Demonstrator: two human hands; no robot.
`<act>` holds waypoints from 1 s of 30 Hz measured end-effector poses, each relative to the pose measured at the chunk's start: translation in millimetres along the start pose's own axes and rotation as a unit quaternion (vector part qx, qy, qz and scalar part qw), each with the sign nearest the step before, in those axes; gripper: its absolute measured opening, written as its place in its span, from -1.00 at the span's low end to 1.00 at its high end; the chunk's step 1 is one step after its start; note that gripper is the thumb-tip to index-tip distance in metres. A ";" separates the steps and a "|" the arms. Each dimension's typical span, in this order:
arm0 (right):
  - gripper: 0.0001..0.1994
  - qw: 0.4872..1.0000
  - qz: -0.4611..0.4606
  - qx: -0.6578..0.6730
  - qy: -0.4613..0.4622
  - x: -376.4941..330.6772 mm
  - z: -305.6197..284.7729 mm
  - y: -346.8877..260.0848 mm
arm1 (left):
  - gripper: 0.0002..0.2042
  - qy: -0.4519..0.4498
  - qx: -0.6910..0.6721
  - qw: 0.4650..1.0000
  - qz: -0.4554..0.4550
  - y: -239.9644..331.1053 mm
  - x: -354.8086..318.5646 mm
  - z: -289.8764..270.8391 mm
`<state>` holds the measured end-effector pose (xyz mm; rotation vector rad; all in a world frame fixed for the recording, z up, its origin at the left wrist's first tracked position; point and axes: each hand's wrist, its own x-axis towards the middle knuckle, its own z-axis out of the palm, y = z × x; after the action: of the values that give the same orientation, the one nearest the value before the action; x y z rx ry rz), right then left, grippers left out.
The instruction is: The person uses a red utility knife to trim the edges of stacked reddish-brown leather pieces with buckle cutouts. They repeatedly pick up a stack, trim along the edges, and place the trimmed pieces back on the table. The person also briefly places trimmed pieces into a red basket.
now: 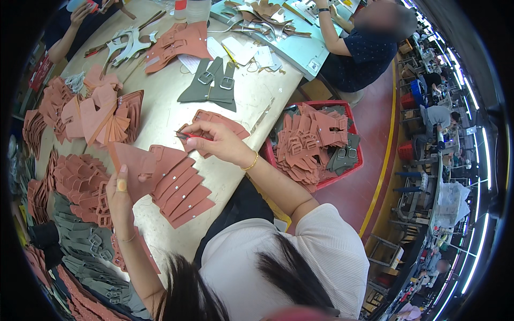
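My left hand (119,195) is closed on the edge of a flat terracotta leather piece (133,167), thumb on top, with a tan bandage on the thumb. My right hand (222,143) grips small thread snips (185,135) with a red handle, their dark tips pointing left. Beneath the right hand lie terracotta buckled pieces (227,122) on the table. Between my hands, a fanned row of terracotta strap pieces (179,190) overlaps the held piece. Grey-green buckled straps (210,84) lie farther off.
A red crate (360,152) at the right holds terracotta and grey-green buckled pieces. Heaps of terracotta pieces (80,179) and grey-green straps (88,241) crowd the left. Co-workers sit at the far side, one at a pale blue surface (300,53).
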<state>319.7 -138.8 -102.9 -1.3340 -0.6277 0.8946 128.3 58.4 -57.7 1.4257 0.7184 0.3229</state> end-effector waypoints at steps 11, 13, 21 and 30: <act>-0.67 1.000 0.001 -0.003 0.000 -0.4 1.6 -3.6 | -0.63 -0.037 -0.021 0.999 -0.002 -2.3 1.4 -1.6; -0.67 1.000 0.004 -0.004 -0.001 -0.6 1.9 -5.2 | -0.64 -0.033 -0.026 0.999 -0.007 -4.5 1.9 -1.6; -0.69 0.999 0.029 -0.021 -0.010 -1.2 3.1 -8.7 | -0.67 -0.029 -0.028 0.999 -0.004 -4.8 1.5 -1.9; -0.68 1.000 0.010 -0.015 -0.015 1.5 8.3 -9.2 | -0.67 0.010 -0.014 1.000 -0.003 -3.8 1.2 -0.6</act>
<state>315.4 -132.9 -92.7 -1.3581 -0.6527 0.9261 128.1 59.1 -61.7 1.3944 0.7316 0.3417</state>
